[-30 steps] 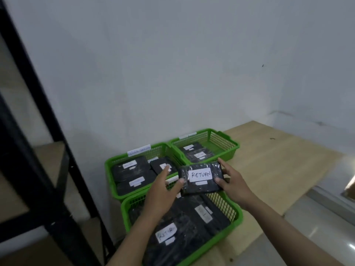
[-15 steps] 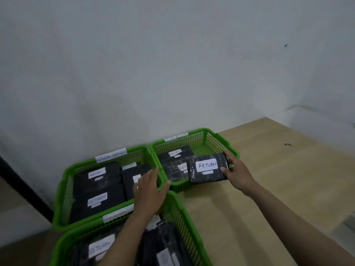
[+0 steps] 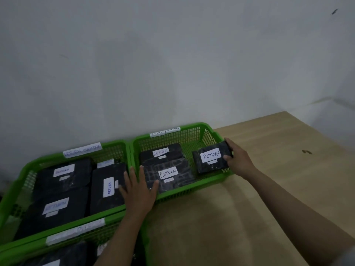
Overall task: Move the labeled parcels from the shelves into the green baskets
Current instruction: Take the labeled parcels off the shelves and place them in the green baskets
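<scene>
My right hand (image 3: 237,160) grips a black parcel labelled RETURN (image 3: 211,160) by its right end, inside the right part of the far right green basket (image 3: 178,134). Two more RETURN parcels (image 3: 169,174) lie in that basket's left half. My left hand (image 3: 138,191) rests flat, fingers spread, over the rims where this basket meets the left green basket (image 3: 25,173). The left basket holds three black labelled parcels (image 3: 108,188).
A third green basket (image 3: 28,250) with black parcels sits nearest to me at the bottom left. All baskets stand on a light wooden surface (image 3: 249,198) against a white wall. The wooden surface stretches to the right and towards me.
My right hand has carried the RETURN parcel further right and down into the far right basket. My left hand has moved forward onto the basket rims. The view has shifted closer and to the right.
</scene>
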Available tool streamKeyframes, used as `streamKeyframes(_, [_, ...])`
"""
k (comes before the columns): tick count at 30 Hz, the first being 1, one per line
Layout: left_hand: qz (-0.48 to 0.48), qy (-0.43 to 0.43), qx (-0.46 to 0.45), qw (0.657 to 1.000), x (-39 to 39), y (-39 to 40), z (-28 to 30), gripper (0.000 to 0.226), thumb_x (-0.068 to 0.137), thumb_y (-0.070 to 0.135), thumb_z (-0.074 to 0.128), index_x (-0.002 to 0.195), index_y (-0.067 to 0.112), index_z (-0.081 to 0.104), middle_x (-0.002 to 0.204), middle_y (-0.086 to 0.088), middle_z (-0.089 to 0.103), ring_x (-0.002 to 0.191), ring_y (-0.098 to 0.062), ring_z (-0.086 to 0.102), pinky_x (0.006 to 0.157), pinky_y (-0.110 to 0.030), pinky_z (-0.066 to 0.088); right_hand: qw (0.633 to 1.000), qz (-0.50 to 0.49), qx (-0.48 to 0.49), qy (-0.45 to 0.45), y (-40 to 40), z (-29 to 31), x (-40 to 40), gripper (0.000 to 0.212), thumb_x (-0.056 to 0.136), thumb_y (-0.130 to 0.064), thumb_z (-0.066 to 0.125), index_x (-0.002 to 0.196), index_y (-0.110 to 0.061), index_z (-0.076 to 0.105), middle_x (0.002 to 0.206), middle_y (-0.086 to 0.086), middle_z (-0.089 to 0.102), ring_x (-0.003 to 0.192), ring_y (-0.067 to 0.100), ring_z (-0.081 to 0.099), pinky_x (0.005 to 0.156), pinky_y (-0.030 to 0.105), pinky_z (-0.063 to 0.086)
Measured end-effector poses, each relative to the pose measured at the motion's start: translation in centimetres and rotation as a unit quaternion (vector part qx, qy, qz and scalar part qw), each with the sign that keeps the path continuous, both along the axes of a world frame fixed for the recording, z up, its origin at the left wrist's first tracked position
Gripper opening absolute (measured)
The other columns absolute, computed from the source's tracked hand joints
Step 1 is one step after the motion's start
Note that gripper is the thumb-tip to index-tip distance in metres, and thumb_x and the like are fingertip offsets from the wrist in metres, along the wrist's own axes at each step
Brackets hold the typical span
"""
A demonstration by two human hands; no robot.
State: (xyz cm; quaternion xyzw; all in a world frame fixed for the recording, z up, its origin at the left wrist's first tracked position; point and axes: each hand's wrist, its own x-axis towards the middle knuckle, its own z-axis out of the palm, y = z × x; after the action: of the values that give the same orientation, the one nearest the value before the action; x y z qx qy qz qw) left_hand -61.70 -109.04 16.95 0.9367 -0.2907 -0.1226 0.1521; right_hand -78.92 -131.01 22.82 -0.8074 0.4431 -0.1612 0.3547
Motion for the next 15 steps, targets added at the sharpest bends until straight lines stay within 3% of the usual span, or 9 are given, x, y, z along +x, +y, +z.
streamKeyframes(7, [0.029, -0.022, 0.007, 0.999, 0.1, -1.1, -1.1, 0.076, 0.09, 0.061, 0.017, 0.148, 0.019, -0.007, 0.156, -0.007, -0.019, 0.143, -0.029, -0.016, 0.114, -0.053, 0.001, 0.989, 0.078, 0.007, 0.128, -2.6, -2.7, 2.1, 0.064, 0.089, 0.0, 0.05, 0.146, -0.016, 0.024, 0.144, 0.015, 0.04, 0.13, 0.032, 0.04, 0.105, 0.035, 0.035])
streamKeyframes(15, [0.037, -0.027, 0.036, 0.998, 0.0, -1.5, -1.2, 0.086, 0.079, 0.066, 0.003, 0.147, 0.017, -0.013, 0.155, -0.007, -0.02, 0.143, -0.028, -0.018, 0.115, -0.052, -0.001, 0.975, 0.109, 0.039, 0.19, -2.6, -5.2, 3.8, 0.063, 0.088, -0.004, 0.055, 0.144, -0.007, 0.025, 0.142, 0.016, 0.044, 0.127, 0.03, 0.045, 0.1, 0.031, 0.038])
